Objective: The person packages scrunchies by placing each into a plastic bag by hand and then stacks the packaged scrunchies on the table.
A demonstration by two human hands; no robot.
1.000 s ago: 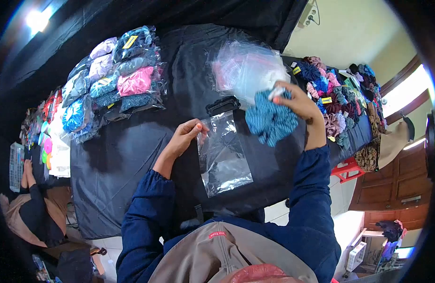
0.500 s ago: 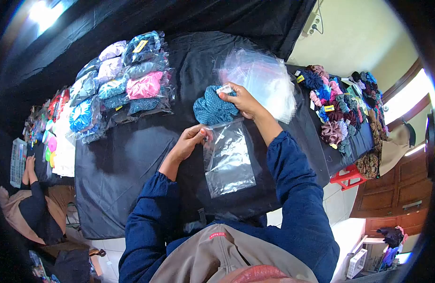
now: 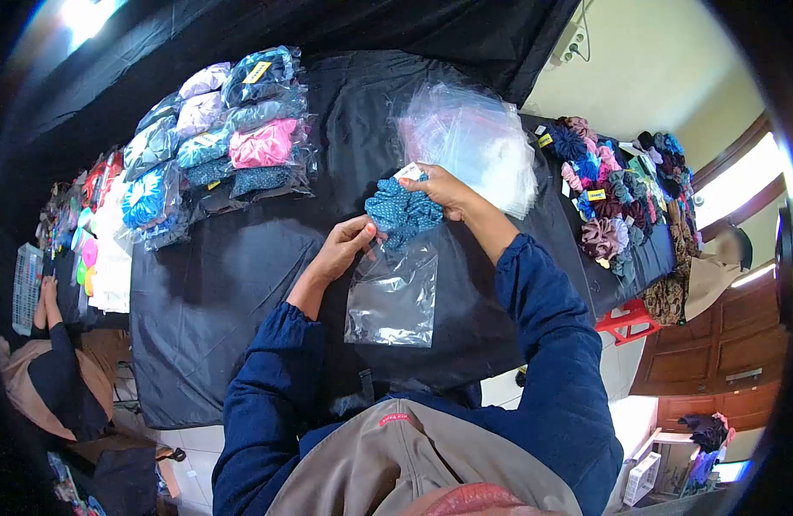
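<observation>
Pinching the blue scrunchie [image 3: 402, 212] near its white tag [image 3: 408, 172], R hand [image 3: 442, 191] is holding it at the top of the clear bag [image 3: 391, 299]; L hand [image 3: 349, 242] is gripping the bag's upper L corner, thumb & fingers tog. Step's looking like bagging; next move's prob. calling for spreading the mouth & pushing it in. Scrunchie's hiding the opening, so can't tell if any's inside.

A teal-blue, pale-flecked fabric scrunchie [image 3: 401, 212] with a white tag [image 3: 408, 171] is bunching up at the top end of a clear plastic bag [image 3: 391, 303], which is extending flat below.
</observation>
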